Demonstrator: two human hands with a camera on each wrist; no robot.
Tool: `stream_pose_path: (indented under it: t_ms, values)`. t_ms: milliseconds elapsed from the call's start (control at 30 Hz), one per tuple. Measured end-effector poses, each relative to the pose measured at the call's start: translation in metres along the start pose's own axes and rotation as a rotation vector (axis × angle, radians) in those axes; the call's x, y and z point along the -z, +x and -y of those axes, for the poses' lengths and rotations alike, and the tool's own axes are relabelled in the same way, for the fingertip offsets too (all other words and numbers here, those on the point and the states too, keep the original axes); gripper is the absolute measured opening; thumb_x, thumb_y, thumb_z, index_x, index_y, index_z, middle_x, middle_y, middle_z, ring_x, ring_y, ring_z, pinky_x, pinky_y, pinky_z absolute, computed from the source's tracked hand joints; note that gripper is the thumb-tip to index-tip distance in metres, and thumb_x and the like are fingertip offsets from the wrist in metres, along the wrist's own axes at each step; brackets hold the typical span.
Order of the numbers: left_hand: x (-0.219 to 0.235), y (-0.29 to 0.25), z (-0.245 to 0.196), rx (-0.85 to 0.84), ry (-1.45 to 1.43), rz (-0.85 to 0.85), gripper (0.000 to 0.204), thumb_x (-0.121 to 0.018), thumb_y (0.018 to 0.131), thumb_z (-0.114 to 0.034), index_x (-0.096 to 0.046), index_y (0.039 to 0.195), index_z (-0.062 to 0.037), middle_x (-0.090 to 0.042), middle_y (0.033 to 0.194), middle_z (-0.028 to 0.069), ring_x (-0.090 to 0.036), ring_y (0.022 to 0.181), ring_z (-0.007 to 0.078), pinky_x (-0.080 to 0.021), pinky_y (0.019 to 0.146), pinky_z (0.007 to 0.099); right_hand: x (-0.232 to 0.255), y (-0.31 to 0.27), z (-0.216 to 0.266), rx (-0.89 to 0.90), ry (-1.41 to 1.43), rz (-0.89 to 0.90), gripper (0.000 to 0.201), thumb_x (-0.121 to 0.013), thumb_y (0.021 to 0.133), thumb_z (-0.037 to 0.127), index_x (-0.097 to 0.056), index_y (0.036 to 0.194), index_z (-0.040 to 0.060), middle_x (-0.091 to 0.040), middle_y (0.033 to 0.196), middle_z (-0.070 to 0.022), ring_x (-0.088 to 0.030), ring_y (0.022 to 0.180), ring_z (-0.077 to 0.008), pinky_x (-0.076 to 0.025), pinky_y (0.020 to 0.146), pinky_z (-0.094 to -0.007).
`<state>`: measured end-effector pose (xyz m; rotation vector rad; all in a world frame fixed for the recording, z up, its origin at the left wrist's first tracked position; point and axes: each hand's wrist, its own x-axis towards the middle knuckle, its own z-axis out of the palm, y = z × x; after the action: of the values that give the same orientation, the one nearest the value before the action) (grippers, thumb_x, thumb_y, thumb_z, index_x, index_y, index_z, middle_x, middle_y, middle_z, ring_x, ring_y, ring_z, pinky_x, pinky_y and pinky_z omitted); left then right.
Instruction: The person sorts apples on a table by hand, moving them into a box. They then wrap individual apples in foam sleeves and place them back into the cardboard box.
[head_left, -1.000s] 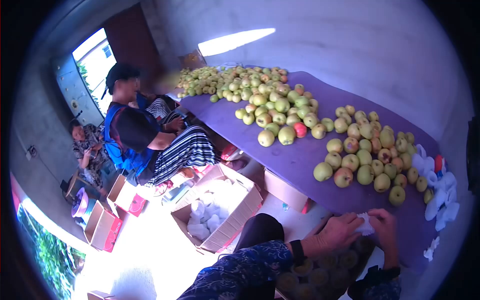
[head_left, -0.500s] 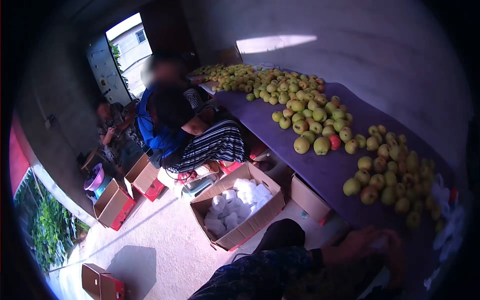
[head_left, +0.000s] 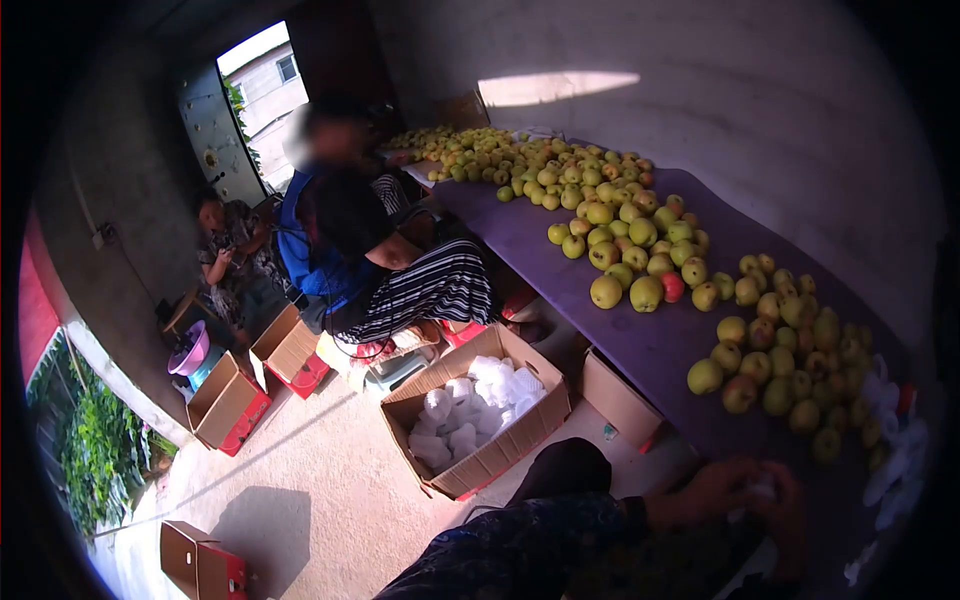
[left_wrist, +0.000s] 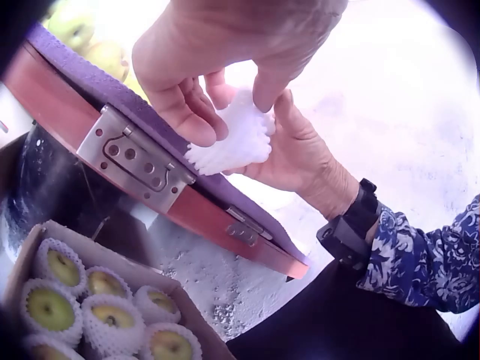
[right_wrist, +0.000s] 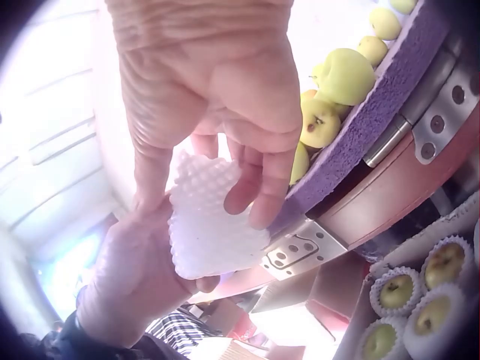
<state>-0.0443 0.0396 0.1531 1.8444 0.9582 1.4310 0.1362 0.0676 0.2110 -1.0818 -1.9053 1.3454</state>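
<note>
Both hands are at a white foam net sleeve (left_wrist: 236, 135), over the edge of the padded table. My left hand (left_wrist: 225, 45) pinches it between thumb and fingers in the left wrist view. From the other side my right hand (right_wrist: 210, 105) grips the sleeve's upper end, its fingertips bent against the bumpy foam. Whether an apple is inside it I cannot tell. Below the hands stands a carton (left_wrist: 112, 259) of apples (left_wrist: 51, 309) in white foam nets. In the head view the hands are dark and the sleeve is barely visible.
Loose green-yellow apples (head_left: 610, 215) spread over the purple table mat (head_left: 560, 270). More foam nets (head_left: 885, 460) lie at its right end. A carton (head_left: 475, 480) of white foam nets stands on the floor. Another person (head_left: 350, 230) sits left of the table, with a second person behind.
The head view has swung left, so the table and apples sit farther right, and the picture is darker. Both hands stay at the foam net.
</note>
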Motion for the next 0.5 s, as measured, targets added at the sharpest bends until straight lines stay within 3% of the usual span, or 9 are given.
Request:
stream_pose_path:
  t_ms: [100,200,267,300,333,433,500]
  values:
    - [0.005,0.002,-0.022,0.257,-0.462,0.07,0.031,-0.063,0.085,-0.024,-0.056,0.109,-0.0049,-0.062,0.093,0.0103,-0.061,0.077,0.0195,-0.05,0.068,0.033,0.0,-0.001,0.004,0.027,-0.074,0.033,0.057,-0.074,0.065,0.013,-0.057,0.118,0.0045,-0.061,0.11,-0.0068,-0.057,0.1,-0.0161,-0.047,0.087,-0.0309]
    - [0.02,0.006,-0.036,0.386,-0.187,0.068,0.031,-0.064,0.085,-0.024,-0.058,0.107,-0.0043,-0.062,0.085,0.01,-0.059,0.07,0.0157,-0.049,0.062,0.0325,-0.002,-0.002,0.013,-0.015,-0.164,0.046,0.061,-0.071,0.064,0.01,-0.055,0.123,0.0061,-0.059,0.115,-0.009,-0.057,0.105,-0.0186,-0.046,0.089,-0.0309]
    - [0.008,0.001,-0.009,0.157,0.02,-0.075,0.028,-0.064,0.085,-0.023,-0.058,0.105,-0.0045,-0.062,0.082,0.0118,-0.06,0.069,0.0179,-0.048,0.06,0.0326,-0.002,-0.002,-0.002,0.018,-0.127,0.002,0.067,-0.069,0.064,0.008,-0.051,0.128,0.0075,-0.057,0.12,-0.0107,-0.056,0.109,-0.0211,-0.045,0.091,-0.031]
    - [0.014,0.002,-0.026,0.21,0.121,-0.051,0.024,-0.063,0.084,-0.019,-0.059,0.103,-0.0044,-0.061,0.083,0.0124,-0.061,0.069,0.02,-0.048,0.062,0.0319,-0.004,-0.005,0.022,-0.004,-0.181,0.005,0.07,-0.068,0.063,0.006,-0.049,0.13,0.0091,-0.057,0.121,-0.0112,-0.057,0.109,-0.0218,-0.046,0.091,-0.0321]
    - [0.014,0.003,-0.032,0.154,0.136,-0.085,0.021,-0.062,0.085,-0.015,-0.059,0.102,-0.0041,-0.062,0.082,0.012,-0.062,0.07,0.0219,-0.048,0.063,0.0322,-0.005,-0.004,0.016,0.156,-0.246,-0.071,0.07,-0.067,0.064,0.006,-0.048,0.132,0.0092,-0.056,0.12,-0.0117,-0.057,0.107,-0.0218,-0.046,0.09,-0.033]
    - [0.015,0.004,-0.043,0.152,0.225,-0.091,0.019,-0.063,0.083,-0.01,-0.059,0.101,-0.003,-0.06,0.08,0.0111,-0.058,0.067,0.0156,-0.047,0.061,0.0293,-0.01,-0.006,0.017,0.022,0.037,-0.1,0.07,-0.057,0.07,-0.002,-0.04,0.137,0.0076,-0.051,0.129,-0.012,-0.052,0.115,-0.0175,-0.043,0.095,-0.0318]
    - [0.015,0.006,-0.046,0.114,0.27,-0.125,0.019,-0.065,0.082,-0.009,-0.06,0.099,-0.0032,-0.06,0.075,0.0096,-0.056,0.063,0.0127,-0.046,0.059,0.0276,-0.016,-0.003,0.007,0.035,0.063,-0.199,0.059,-0.055,0.072,-0.004,-0.048,0.13,0.0049,-0.057,0.121,-0.0108,-0.057,0.107,-0.017,-0.046,0.089,-0.0313]
